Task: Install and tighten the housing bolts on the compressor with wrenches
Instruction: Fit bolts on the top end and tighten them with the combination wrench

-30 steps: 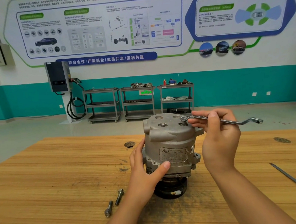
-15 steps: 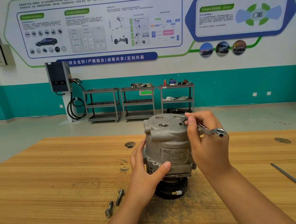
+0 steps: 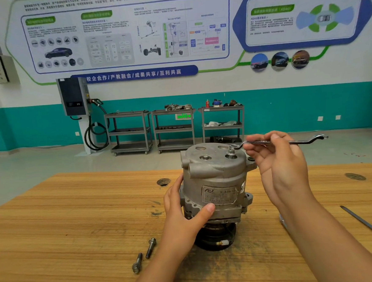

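A grey metal compressor (image 3: pixel 213 174) stands upright on the wooden table (image 3: pixel 76 225), pulley end down. My left hand (image 3: pixel 183 213) holds its lower left side, thumb across the front. My right hand (image 3: pixel 277 165) pinches an offset ring wrench (image 3: pixel 295 141) by its shank. The wrench lies level and points right, with its left ring end just above a bolt head (image 3: pixel 231 152) that sticks up from the top housing. Two loose bolts (image 3: pixel 144 254) lie on the table, left of my left forearm.
A thin metal rod (image 3: pixel 367 225) lies on the table at the right edge. A round hole (image 3: pixel 163 182) is in the tabletop behind the compressor's left side, another (image 3: pixel 355 176) at far right. Three grey trolleys (image 3: pixel 175 128) stand far back by the wall.
The wrench had swung toward me by half a second ago. Now it points right again, its ring end lifted just above the bolt head. My left hand has not moved.
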A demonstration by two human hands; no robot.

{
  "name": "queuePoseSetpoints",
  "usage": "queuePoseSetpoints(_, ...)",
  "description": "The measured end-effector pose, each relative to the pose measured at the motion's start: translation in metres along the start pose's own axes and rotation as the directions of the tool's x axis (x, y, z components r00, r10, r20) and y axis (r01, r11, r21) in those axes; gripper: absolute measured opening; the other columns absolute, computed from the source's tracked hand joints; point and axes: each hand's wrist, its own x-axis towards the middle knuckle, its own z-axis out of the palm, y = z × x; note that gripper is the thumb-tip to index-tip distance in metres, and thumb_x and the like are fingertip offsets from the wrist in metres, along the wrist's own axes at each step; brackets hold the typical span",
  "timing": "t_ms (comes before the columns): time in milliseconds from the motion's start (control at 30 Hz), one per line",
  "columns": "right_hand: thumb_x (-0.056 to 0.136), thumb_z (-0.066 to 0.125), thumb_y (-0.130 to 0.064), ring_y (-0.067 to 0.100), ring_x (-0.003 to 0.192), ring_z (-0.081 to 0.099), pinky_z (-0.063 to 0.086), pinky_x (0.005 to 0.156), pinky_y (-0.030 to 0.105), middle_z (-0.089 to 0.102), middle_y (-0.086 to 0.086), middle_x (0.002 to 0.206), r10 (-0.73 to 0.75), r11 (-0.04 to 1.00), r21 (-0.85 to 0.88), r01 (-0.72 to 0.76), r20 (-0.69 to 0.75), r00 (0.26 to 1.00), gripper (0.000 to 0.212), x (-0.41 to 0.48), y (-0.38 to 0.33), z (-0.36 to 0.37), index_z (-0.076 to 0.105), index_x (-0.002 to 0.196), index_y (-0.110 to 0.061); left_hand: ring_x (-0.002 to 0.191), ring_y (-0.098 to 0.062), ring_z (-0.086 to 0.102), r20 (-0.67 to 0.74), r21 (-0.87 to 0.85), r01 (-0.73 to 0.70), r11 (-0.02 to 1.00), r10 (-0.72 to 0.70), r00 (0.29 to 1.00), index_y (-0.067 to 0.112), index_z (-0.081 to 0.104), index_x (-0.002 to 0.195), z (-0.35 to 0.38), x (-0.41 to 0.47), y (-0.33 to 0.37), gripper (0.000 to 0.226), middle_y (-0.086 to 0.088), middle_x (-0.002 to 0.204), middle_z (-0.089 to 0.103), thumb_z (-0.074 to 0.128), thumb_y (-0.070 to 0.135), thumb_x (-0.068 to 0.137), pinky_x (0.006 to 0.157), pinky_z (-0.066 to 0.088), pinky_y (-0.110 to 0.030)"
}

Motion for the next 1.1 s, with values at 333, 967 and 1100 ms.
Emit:
queuePoseSetpoints(333, 0.102, 0.028, -0.006, 0.017, 0.061, 0.066, 0.055, 0.061, 0.024, 0.069, 0.006, 0.067, 0.108, 0.994, 0.027, -0.109, 0.053, 0.993, 0.026, 0.002, -0.001, -0.003, 0.046, 0.083, -0.010, 0.133, -0.008, 0.035, 0.002, -0.003, 0.000, 1.000, 0.000, 1.000, 0.074, 0.017, 0.117, 0.000, 0.000, 0.000, 0.077, 0.018, 0.145, 0.023, 0.070, 0.058, 0.063, 0.108, 0.036, -0.034)
queuePoseSetpoints(967, 0.094, 0.038, -0.013, 0.005, 0.082, 0.052, 0.040, 0.075, 0.010, 0.055, 0.008, 0.085, -0.549, 0.429, -0.590, 0.684, 0.432, 0.716, 0.020, -0.035, 0.031, 0.009, 0.054, 0.086, -0.003, 0.131, -0.006, 0.031, -0.015, 0.021, -0.034, 0.999, 0.035, 0.999, 0.075, 0.015, 0.117, 0.001, 0.001, -0.003, 0.076, 0.023, 0.141, 0.020, 0.068, 0.060, 0.063, 0.102, 0.032, -0.028)
queuePoseSetpoints(1100, 0.093, 0.042, -0.013, 0.027, 0.068, 0.051, 0.038, 0.063, 0.030, 0.053, 0.015, 0.078, -0.505, 0.106, -0.673, 0.732, 0.598, 0.623, 0.024, -0.040, 0.028, 0.018, 0.056, 0.082, 0.003, 0.127, -0.001, 0.032, -0.015, 0.014, -0.042, 0.999, 0.042, 0.999, 0.075, 0.017, 0.116, 0.001, 0.002, -0.005, 0.074, 0.032, 0.133, 0.022, 0.069, 0.062, 0.065, 0.099, 0.032, -0.024)
